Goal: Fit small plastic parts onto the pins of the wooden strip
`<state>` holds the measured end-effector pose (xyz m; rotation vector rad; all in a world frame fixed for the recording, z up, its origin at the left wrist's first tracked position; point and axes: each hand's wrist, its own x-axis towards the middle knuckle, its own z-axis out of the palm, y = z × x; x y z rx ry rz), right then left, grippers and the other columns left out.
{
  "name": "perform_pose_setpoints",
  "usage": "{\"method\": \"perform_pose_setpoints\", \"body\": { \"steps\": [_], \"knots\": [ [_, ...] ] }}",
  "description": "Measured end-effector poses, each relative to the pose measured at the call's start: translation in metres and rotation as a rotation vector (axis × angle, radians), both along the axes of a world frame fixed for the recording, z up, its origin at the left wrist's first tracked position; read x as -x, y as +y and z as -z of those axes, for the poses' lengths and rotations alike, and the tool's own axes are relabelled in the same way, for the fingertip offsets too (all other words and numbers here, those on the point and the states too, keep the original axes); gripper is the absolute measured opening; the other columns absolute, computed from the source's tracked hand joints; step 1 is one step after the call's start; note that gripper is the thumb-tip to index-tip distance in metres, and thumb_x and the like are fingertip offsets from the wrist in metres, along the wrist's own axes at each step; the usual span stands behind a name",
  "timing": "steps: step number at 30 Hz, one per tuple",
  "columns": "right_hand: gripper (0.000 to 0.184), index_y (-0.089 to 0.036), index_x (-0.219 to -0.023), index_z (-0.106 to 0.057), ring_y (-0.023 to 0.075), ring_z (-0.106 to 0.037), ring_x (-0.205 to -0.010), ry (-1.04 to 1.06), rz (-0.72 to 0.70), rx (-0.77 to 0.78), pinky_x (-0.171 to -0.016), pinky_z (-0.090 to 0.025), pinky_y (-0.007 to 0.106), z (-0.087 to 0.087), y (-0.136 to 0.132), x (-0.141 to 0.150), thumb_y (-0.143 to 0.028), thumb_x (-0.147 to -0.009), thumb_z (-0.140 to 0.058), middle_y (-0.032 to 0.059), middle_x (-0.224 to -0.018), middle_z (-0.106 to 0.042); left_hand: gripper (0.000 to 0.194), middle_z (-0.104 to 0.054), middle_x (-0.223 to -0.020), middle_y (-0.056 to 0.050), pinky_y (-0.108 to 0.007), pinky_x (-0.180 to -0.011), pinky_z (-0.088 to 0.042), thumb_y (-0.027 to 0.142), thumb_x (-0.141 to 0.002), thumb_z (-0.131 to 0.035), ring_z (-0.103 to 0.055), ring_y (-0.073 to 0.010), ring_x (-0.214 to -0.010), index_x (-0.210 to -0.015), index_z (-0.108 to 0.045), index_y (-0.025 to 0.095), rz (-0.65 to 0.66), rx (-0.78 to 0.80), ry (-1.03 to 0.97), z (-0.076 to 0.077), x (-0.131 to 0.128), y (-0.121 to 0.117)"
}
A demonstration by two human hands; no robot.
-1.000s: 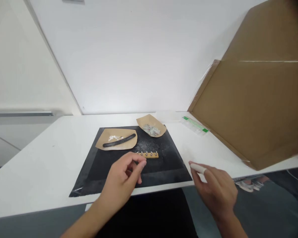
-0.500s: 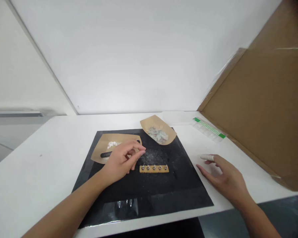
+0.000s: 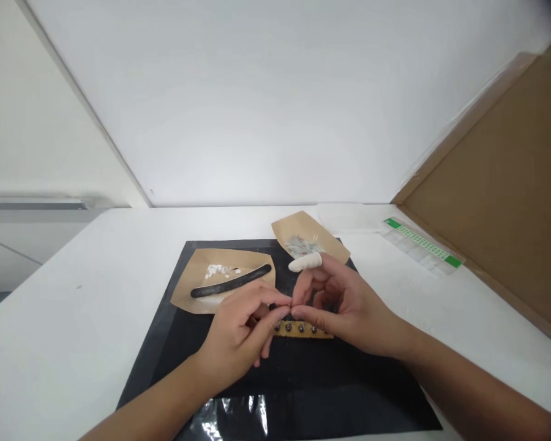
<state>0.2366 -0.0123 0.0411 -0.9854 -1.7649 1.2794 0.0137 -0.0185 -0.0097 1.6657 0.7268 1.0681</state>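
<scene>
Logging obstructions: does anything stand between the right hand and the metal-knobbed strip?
Nothing visible does: the right hand partly overlaps the right end of the metal-knobbed strip in this view; contact is unclear.

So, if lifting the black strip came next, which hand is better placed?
Probably the left hand: it is nearer the black strip and its paper tray, while the right hand is farther right, in front of the other tray. Whether either hand holds something small is unclear.

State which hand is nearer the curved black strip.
Left: the left hand is close in front of the strip; the right hand is farther off, to its right.
</scene>
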Motion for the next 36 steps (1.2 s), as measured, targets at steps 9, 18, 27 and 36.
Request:
{"method": "perform_pose_setpoints", "body": {
  "steps": [9, 18, 27, 36],
  "knots": [
    [0.031, -0.020, -0.111, -0.061, 0.0115, -0.075, -0.077, 0.314, -0.121, 0.255, -0.063, -0.056, 0.019, 0.020, -0.002, -0.007, -0.015, -0.088, -0.081, 0.0002, -0.092, -0.073, 0.011, -0.068, -0.095, -0.001, -0.010, -0.036, -0.049, 0.016, -0.095, -0.072, -0.061, -0.0019, -0.045, -0.104, -0.074, 0.023, -0.067, -0.087, 0.048, 0.002, -0.002, -0.005],
    [0.030, -0.019, -0.110, -0.062, 0.0112, -0.074, -0.081, 0.316, -0.137, 0.245, -0.074, -0.059, 0.023, 0.025, 0.000, -0.010, -0.011, -0.087, -0.080, 0.0005, -0.094, -0.071, 0.004, -0.071, -0.089, -0.001, -0.011, -0.033, -0.048, 0.019, -0.092, -0.076, -0.061, -0.0032, -0.042, -0.096, -0.077, 0.021, -0.092, 0.009, -0.010, 0.000, -0.006, -0.004],
    [0.032, -0.021, -0.107, -0.056, 0.0099, -0.067, -0.074, 0.236, -0.064, 0.118, -0.066, -0.053, 0.023, 0.021, -0.005, -0.005, -0.014, -0.087, -0.081, 0.0002, -0.093, -0.070, 0.008, -0.075, -0.083, 0.000, -0.013, -0.040, -0.050, 0.016, -0.088, -0.081, -0.063, -0.0043, -0.046, -0.094, -0.077, 0.020, -0.091, -0.136, -0.024, -0.003, -0.006, -0.002],
    [0.030, -0.026, -0.116, -0.052, 0.0154, -0.066, -0.076, -0.096, 0.080, -0.269, -0.064, -0.049, 0.031, 0.018, -0.004, -0.018, -0.021, -0.094, -0.073, 0.0009, -0.090, -0.071, 0.026, -0.076, -0.098, -0.008, -0.032, -0.077, -0.063, 0.029, -0.090, -0.081, -0.074, -0.0203, -0.089, -0.109, -0.070, 0.016, -0.063, -0.703, 0.399, 0.005, 0.001, 0.008]
  ]
}}
